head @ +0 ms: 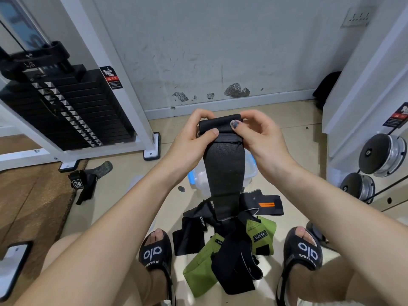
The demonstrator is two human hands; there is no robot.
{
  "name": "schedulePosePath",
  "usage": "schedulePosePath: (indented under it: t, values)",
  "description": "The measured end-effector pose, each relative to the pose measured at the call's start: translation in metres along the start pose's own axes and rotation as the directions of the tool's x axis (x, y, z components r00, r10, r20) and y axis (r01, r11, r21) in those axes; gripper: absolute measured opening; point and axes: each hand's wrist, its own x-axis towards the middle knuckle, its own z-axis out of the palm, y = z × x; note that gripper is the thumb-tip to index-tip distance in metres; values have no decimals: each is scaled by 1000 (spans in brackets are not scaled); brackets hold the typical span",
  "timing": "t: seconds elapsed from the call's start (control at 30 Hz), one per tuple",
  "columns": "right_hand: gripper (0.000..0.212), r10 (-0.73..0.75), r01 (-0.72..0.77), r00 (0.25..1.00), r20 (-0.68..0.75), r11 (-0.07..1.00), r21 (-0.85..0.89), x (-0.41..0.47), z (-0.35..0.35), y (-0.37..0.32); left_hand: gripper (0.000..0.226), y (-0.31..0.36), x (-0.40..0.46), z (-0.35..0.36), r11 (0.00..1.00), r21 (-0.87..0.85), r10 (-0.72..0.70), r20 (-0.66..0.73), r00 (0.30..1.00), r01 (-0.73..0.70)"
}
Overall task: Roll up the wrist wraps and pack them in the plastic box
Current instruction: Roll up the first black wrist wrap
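**Item: black wrist wrap, in hand**

Black wrist wrap [223, 171]: wide woven elastic band, matte, with a stitched seam across it near the top; the top end is folded over into a flat first turn. It hangs straight down from my fingers, its lower end reaching the pile of wraps [229, 244] on the floor between my sandals.

My left hand [189, 138] pinches the folded end at its left edge, thumb on the front, fingers curled behind. My right hand [262, 135] pinches the right edge the same way, thumb pressed on the fold. Both are closed on the wrap.

Plastic box [251, 171]: clear, on the floor behind the hanging band, mostly hidden by it.
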Motion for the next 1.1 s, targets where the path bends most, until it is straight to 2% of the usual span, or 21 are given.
schedulePosePath:
  t: [0.13,0.23,0.37,0.5,0.6,0.67,0.77,0.9,0.97,1.03,1.1]
  values:
    - [13,69,-78,989,128,995,67,-3,1,-6,23,0,0,-1,999,31,24,-36,999,-23]
    - [1,136,-146,980,148,988,53,-5,3,-10,32,1,-1,0,998,43,39,-56,998,-37]
    - [6,122,-134,983,137,987,84,-4,4,-9,27,1,-1,2,996,76,55,-82,995,-49]
    - [17,124,-148,982,146,974,171,-4,3,-10,27,6,0,2,1000,-28,-1,-59,998,0]
    - [19,109,-127,987,120,979,160,-5,4,-11,15,9,1,1,992,-114,-62,-5,998,61]
    - [20,96,-110,991,98,983,145,-4,3,-10,8,9,1,1,992,-101,-72,20,997,73]
    - [20,68,-78,994,88,990,114,-4,1,-9,7,4,0,2,996,-67,-60,-6,998,59]
    - [26,111,-129,987,116,978,163,-3,2,-12,15,3,2,3,994,-96,-63,-46,997,59]
    - [27,122,-130,988,95,988,79,-5,5,-11,16,3,2,5,994,-89,-67,-58,996,62]
    - [31,95,-83,994,60,981,-176,-8,9,-7,15,3,3,7,996,-73,-65,-80,995,59]
    - [45,100,-80,995,31,917,-390,-13,13,-3,14,2,2,10,997,-53,-64,-85,994,59]
